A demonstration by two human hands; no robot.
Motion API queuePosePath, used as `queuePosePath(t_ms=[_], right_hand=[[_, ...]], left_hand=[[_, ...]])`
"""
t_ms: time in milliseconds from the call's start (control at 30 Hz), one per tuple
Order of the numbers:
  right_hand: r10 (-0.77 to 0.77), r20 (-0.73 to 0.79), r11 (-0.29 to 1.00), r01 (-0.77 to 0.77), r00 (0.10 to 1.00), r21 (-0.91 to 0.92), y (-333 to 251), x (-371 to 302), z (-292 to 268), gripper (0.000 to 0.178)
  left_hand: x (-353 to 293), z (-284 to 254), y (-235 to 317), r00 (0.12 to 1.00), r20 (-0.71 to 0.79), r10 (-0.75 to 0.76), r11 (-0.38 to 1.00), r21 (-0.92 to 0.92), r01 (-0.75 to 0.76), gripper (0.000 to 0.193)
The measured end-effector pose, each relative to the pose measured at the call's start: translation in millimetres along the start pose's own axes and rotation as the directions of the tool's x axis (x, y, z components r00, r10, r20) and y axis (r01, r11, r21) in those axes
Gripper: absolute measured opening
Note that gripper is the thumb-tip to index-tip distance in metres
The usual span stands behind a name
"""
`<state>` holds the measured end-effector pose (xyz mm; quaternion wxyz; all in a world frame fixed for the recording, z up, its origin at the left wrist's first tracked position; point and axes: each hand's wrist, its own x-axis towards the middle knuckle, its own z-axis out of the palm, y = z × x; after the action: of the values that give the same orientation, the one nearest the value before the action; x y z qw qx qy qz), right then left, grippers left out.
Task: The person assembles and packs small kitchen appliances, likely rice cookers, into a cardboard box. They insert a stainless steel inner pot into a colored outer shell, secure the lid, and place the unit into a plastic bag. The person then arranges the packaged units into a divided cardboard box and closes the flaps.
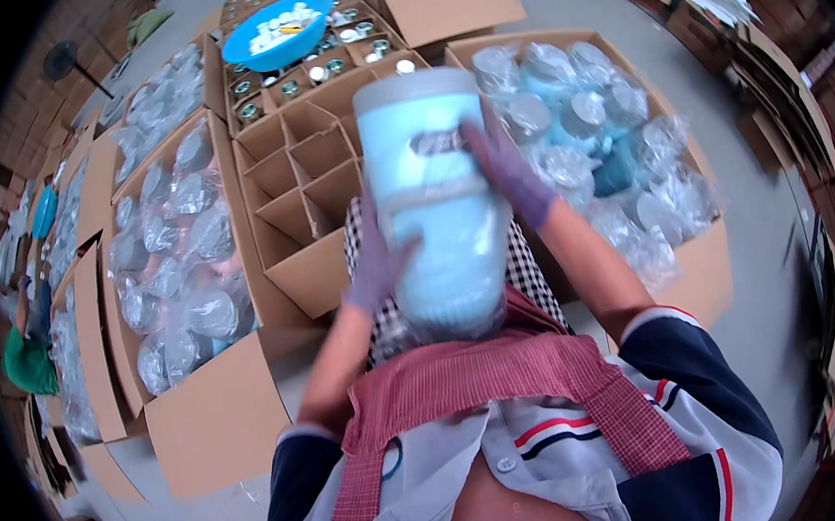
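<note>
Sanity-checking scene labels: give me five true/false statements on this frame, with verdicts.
1. The left hand and right hand both hold the light-blue container. True.
2. The right hand is ungloved. False: it wears a purplish glove.
3. The carton straight ahead has cardboard dividers. True.
4. The blue basin stands on the floor. False: it sits atop another carton.
5. Plastic-wrapped containers lie right of the held one. True.

Holding a pale-blue wrapped container (443, 228) between left hand (378, 264), lower, and right hand (512, 166), higher. Facing a divided carton (313, 275) beyond the grip, a blue basin (295, 53) farther out, and open boxes (217, 425) of wrapped jars (585, 116) to either side.
</note>
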<state>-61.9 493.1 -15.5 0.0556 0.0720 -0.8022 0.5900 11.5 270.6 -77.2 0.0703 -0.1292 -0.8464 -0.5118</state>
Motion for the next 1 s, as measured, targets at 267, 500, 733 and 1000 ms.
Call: queuePosePath(t_ms=[267, 500, 733, 1000], right_hand=[[-0.597, 0.115, 0.794, 0.605, 0.794, -0.052, -88.9, 86.8, -12.5, 0.031], [-0.525, 0.28, 0.851, 0.496, 0.804, 0.173, -84.1, 84.9, 40.8, 0.034], [-0.491, 0.386, 0.776, 0.191, 0.781, 0.601, -12.8, 142.9, 29.3, 0.043], [-0.622, 0.402, 0.766, 0.417, 0.671, 0.489, -31.7, 154.0, 4.2, 0.064]], left_hand=[[-52.0, -101.1, 9.8, 0.984, 0.033, 0.176, 0.959, 0.221, -0.179, 0.052], [125.7, -120.7, 40.0, 0.929, -0.045, 0.368, 0.847, -0.397, -0.354, 0.043], [172.9, -108.2, 50.3, 0.893, 0.04, 0.449, 0.893, 0.012, -0.45, 0.049], [185.2, -113.4, 35.8, 0.975, 0.113, 0.189, 0.974, -0.146, -0.172, 0.052]])
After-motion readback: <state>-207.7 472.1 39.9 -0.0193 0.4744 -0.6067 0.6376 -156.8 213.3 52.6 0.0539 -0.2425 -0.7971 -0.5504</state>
